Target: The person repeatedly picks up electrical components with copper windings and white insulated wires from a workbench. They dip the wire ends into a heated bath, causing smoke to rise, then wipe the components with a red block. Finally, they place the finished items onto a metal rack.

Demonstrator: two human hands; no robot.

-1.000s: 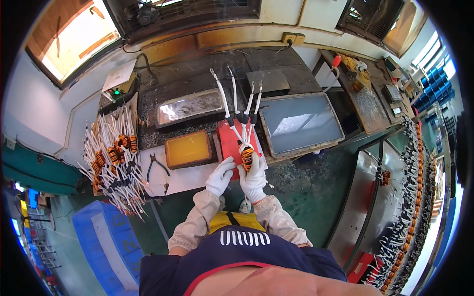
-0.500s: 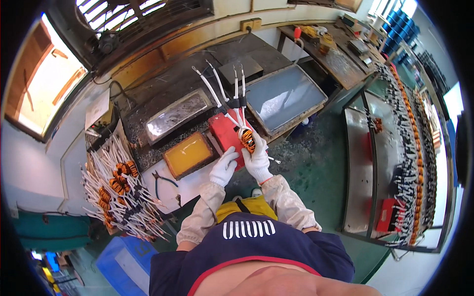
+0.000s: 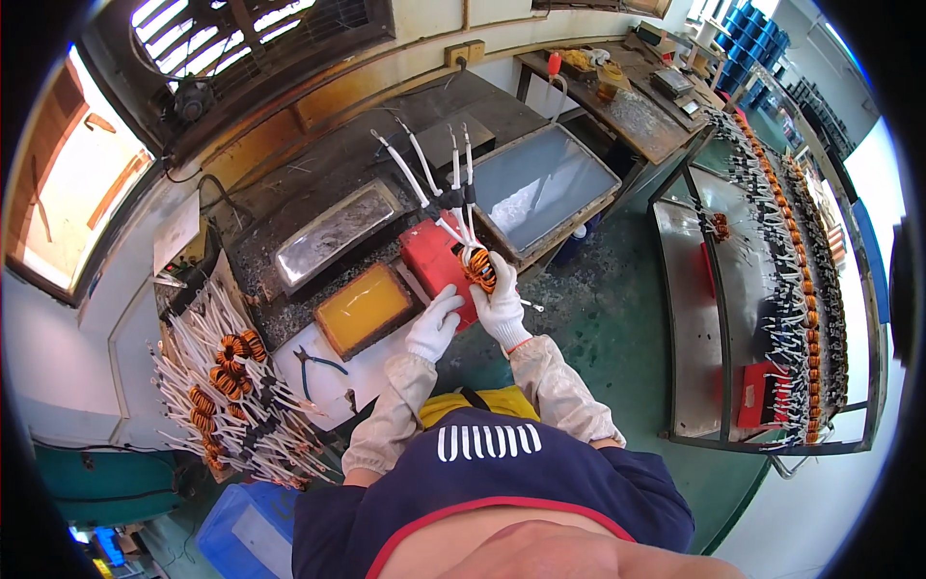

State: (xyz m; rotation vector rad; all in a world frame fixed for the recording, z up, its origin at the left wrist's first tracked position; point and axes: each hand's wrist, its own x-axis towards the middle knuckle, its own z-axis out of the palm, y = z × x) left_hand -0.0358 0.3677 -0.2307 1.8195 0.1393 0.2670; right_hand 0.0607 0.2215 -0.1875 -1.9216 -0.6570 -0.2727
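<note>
My right hand, in a white glove, is closed around a toroidal coil of copper-coloured wire. White-sleeved leads with bare metallic tips fan out from the coil, pointing away from me, and black bands wrap them partway along. A red box lies beneath the coil and leads. Beside its near side is my left hand, also gloved, with fingers stretched toward the box and nothing seen in them. Whether it touches the box I cannot tell.
A yellow-filled tray, a shiny metal trough and a grey-surfaced tank stand around the red box. Pliers lie at the near left. Coils with white leads are heaped left; a loaded rack stands right.
The whole view has shifted a little, so the bench and rack appear farther left. Both hands and the coil keep nearly the same position over the red box.
</note>
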